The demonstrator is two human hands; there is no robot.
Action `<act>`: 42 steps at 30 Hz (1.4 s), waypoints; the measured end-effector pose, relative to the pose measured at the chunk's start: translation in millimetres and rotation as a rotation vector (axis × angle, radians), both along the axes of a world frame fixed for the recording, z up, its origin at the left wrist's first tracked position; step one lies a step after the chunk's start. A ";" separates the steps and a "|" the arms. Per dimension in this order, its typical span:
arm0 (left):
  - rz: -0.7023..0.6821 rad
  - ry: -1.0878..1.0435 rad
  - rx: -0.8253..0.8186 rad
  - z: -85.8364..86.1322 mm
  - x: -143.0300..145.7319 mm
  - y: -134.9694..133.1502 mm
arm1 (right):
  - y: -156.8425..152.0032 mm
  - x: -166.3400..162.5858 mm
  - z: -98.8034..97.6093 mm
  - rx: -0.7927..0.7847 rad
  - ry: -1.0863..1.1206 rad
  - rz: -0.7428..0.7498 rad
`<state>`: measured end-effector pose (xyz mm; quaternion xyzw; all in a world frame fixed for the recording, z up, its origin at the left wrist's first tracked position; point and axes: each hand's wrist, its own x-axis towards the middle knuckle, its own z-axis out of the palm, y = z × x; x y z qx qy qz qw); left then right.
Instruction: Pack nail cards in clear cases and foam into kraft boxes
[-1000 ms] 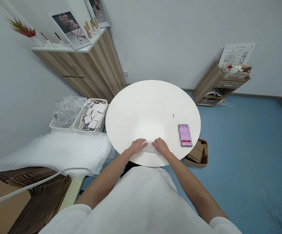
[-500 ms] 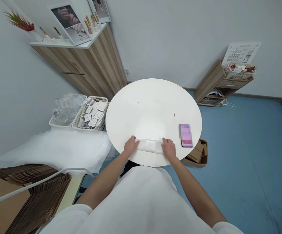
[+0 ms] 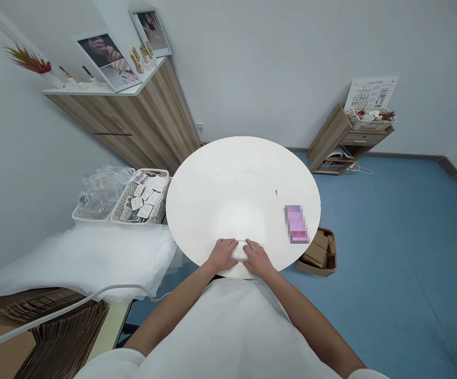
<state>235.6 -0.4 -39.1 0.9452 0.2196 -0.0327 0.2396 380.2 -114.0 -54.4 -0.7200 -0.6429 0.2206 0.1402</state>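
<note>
A white folded packing sheet (image 3: 239, 251) lies near the front edge of the round white table (image 3: 228, 173). My left hand (image 3: 223, 253) grips its left side, fingers over the top. Opposite it, my right hand (image 3: 256, 258) has hold of the right side. Only a short strip of the sheet shows between the two hands; the rest is under my fingers. To the right on the tabletop is a pixelated purple, phone-like item (image 3: 297, 225), apart from both hands.
Left of the table stand a white basket of cards (image 3: 143, 197) and a basket of clear plastic packaging (image 3: 104, 192). A stack of translucent white sheets (image 3: 121, 258) and flat cardboard (image 3: 62, 331) are nearer me. An open carton (image 3: 318, 255) sits on the floor at right.
Both hands have moved inward, the ends of the white sheet drawn or folded toward its middle. The exposed part of the sheet is much shorter. My view has shifted slightly.
</note>
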 end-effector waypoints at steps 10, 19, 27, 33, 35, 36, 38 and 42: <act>-0.003 0.076 -0.212 22.6 3.8 11.1 | -5.3 13.6 17.5 -0.062 0.257 -0.074; 0.328 0.017 -0.437 11.1 13.4 42.4 | 33.5 36.7 12.2 -0.135 0.185 -0.253; 0.693 0.003 -0.132 -0.4 -4.7 45.6 | 4.1 49.6 -13.0 0.077 0.153 -0.593; 0.234 -0.111 0.015 2.7 2.7 2.6 | -14.1 22.9 -27.4 0.050 0.263 -0.783; 0.158 -0.059 -0.009 0.6 8.2 -7.9 | -10.3 13.2 -31.7 0.051 0.364 -0.818; 0.153 -0.035 -0.014 -0.8 10.4 -10.8 | -6.8 10.4 -32.9 0.077 0.439 -0.846; 0.158 -0.008 -0.021 -3.5 12.9 -12.5 | 1.5 9.6 -32.1 0.133 0.616 -0.908; 0.144 -0.006 -0.051 -5.2 11.1 -8.4 | 15.4 20.4 -17.2 0.024 0.888 -0.969</act>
